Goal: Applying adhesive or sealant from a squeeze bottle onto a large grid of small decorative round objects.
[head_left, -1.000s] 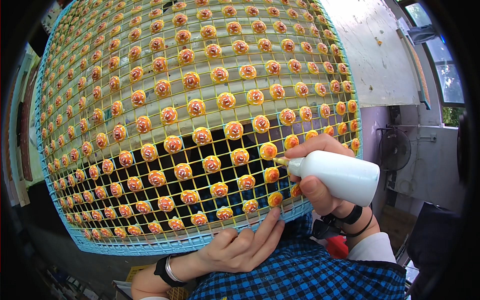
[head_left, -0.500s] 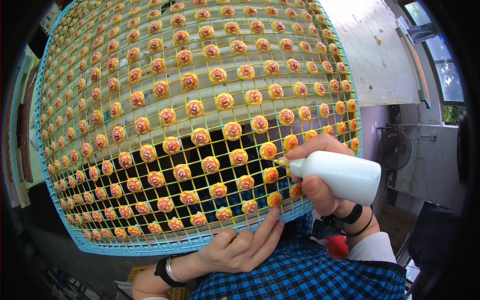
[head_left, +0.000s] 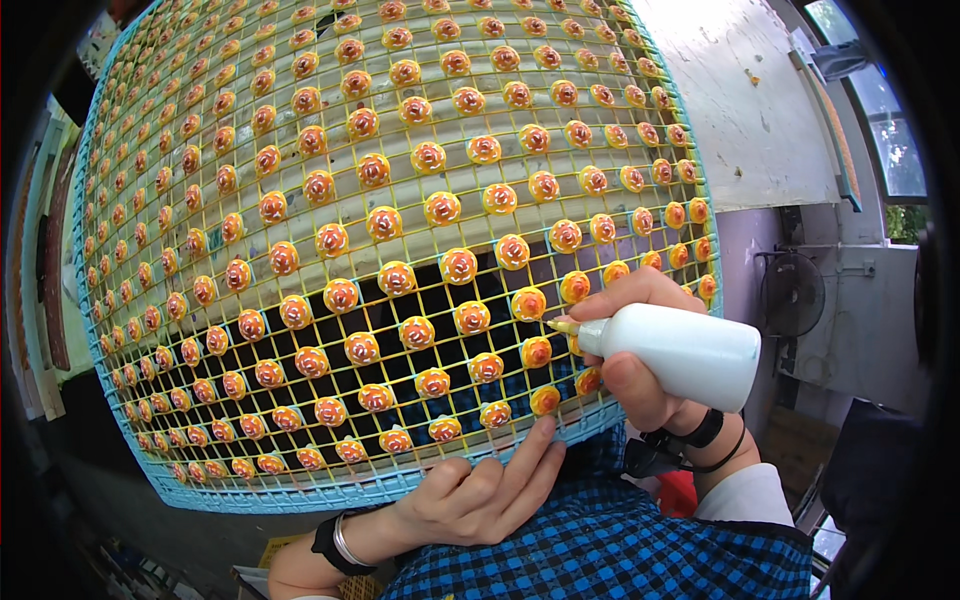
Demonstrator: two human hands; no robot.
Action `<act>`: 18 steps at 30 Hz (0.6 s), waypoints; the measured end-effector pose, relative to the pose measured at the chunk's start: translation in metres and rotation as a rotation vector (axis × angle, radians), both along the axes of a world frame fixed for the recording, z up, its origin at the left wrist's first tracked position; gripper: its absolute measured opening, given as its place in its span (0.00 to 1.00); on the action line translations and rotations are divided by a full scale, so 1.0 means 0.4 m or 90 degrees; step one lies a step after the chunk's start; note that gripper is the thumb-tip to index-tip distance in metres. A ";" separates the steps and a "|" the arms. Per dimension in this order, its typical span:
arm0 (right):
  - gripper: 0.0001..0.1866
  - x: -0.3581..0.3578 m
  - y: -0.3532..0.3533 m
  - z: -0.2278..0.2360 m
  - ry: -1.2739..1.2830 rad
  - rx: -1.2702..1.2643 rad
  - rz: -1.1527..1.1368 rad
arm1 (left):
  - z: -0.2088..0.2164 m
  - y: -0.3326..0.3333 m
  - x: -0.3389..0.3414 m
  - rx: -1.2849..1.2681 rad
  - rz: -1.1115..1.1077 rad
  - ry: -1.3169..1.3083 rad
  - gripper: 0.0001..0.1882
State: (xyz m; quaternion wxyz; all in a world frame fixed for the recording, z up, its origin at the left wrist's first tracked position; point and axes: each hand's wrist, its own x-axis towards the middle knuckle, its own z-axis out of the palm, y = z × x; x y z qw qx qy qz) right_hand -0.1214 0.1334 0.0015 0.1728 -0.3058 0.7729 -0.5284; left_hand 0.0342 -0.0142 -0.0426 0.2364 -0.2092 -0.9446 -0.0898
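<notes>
Partly hidden: right hand, behind bottle.

Daylight brightens a tall window at the far right, with greenery showing low in it, near a spotted, glossy white surface, while a dark round fan stands before a pale wall and dark grey floor shows at lower left.

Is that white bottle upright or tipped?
Tipped: the right hand holds the white bottle sideways, its nozzle pointing left toward the orange rosettes.
</notes>
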 end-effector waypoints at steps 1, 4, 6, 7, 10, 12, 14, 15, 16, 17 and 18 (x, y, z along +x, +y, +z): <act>0.13 0.001 0.003 0.002 -0.024 0.005 -0.014 | 0.002 -0.001 0.000 0.000 -0.002 -0.004 0.10; 0.13 0.003 0.011 0.010 -0.078 0.014 -0.046 | 0.003 -0.001 0.000 0.001 -0.001 -0.006 0.10; 0.13 0.005 0.009 0.010 -0.092 0.010 -0.054 | 0.003 0.000 -0.001 0.002 0.000 -0.005 0.10; 0.13 0.004 0.008 0.009 -0.082 0.008 -0.051 | 0.002 0.000 -0.002 0.003 -0.001 -0.005 0.10; 0.14 0.003 0.005 0.004 -0.060 -0.001 -0.044 | 0.004 0.000 -0.002 0.004 -0.002 -0.008 0.10; 0.13 0.005 0.000 0.002 -0.055 -0.013 -0.043 | 0.009 -0.001 0.001 0.002 0.002 -0.013 0.10; 0.13 0.003 0.004 -0.003 -0.011 0.006 -0.039 | 0.004 0.000 -0.003 0.008 -0.005 -0.014 0.10; 0.13 0.002 0.007 -0.004 0.010 0.015 -0.037 | 0.001 0.000 -0.005 0.009 -0.007 -0.010 0.10; 0.13 0.001 0.006 -0.005 0.011 0.015 -0.036 | 0.003 0.000 -0.004 0.005 -0.003 -0.009 0.10; 0.13 0.001 0.005 -0.005 0.013 0.014 -0.034 | 0.005 0.000 -0.002 0.001 0.000 -0.007 0.10; 0.13 0.001 0.004 -0.005 0.014 0.013 -0.032 | 0.008 0.000 -0.001 0.000 0.001 -0.009 0.10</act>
